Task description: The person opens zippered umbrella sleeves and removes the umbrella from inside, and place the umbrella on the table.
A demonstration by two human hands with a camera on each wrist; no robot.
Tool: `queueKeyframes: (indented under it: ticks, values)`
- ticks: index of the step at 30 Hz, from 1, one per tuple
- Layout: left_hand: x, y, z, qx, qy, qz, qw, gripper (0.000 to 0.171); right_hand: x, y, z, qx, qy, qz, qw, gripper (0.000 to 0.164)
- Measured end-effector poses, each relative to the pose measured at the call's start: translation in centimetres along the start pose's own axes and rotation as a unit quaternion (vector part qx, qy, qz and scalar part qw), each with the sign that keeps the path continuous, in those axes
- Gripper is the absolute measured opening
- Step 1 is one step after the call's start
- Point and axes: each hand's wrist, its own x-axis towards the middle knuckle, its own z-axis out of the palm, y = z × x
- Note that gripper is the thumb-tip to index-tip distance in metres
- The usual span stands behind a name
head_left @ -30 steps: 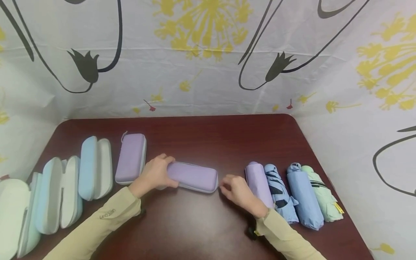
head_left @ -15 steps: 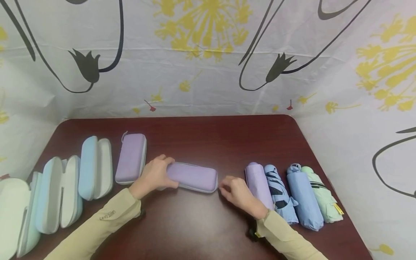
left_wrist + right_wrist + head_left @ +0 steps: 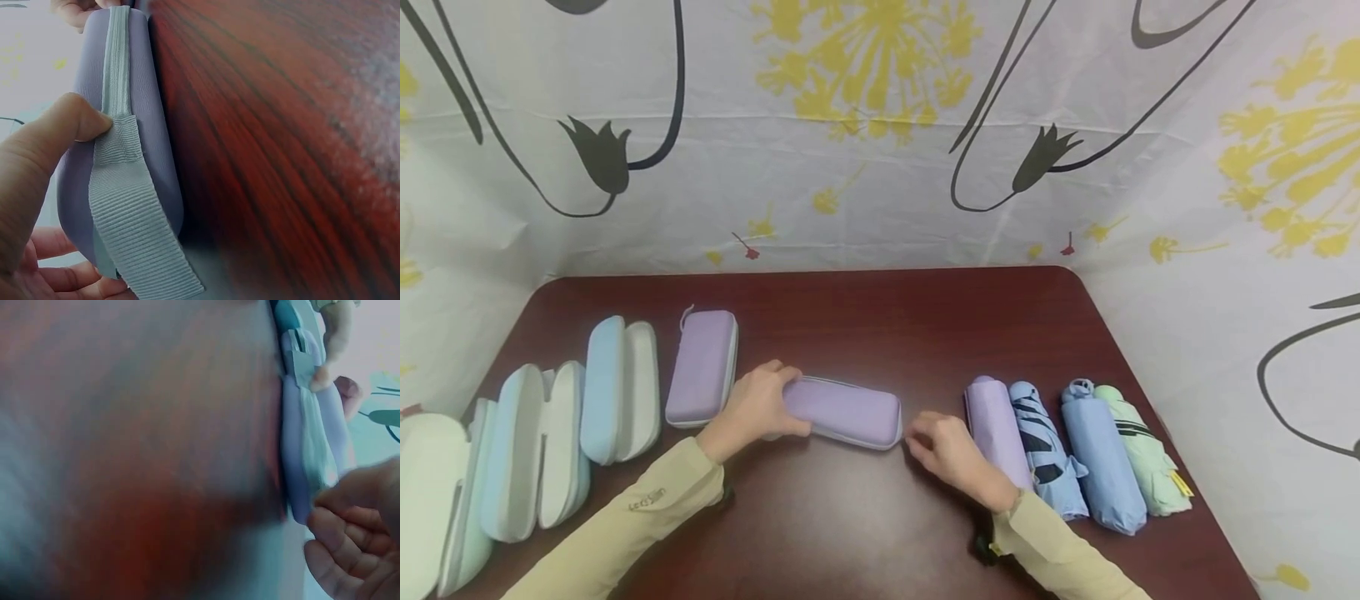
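A lilac zippered case (image 3: 844,412) lies across the middle of the table, its pale zipper (image 3: 119,62) running along the side. My left hand (image 3: 762,402) grips its left end. In the left wrist view the thumb presses beside a ribbed grey fabric strap (image 3: 128,194), with fingers on the opposite side. At the right end, my right hand (image 3: 951,450) has curled fingers, thumb and index finger pinched together right at the zipper. In the right wrist view these fingertips hide the small zipper pull between them.
Another lilac case (image 3: 702,367) stands left of the held one. Farther left are open blue cases (image 3: 604,387) and a pale green open case (image 3: 430,492). On the right lie folded umbrellas: lilac (image 3: 997,429), blue patterned (image 3: 1047,450), blue (image 3: 1103,458) and green (image 3: 1146,450).
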Motion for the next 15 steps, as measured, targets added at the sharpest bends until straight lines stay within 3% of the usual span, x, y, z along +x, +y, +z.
queueKeyframes:
  ticks: [7,11,15]
  values:
    - [0.0,-0.5,-0.4,-0.023,-0.007,0.033,0.9992,0.07,0.0,-0.2,0.4,-0.002,0.011,0.039,0.999,0.009]
    - [0.2,-1.7,-0.7,-0.07,-0.022,0.089,0.9934,0.068,0.0,-0.1,0.3,0.003,0.0,0.052,0.999,0.008]
    - [0.5,-3.1,-0.6,-0.126,-0.033,0.154,0.9794,0.062,0.1,0.1,-0.1,0.01,-0.014,0.062,0.998,0.007]
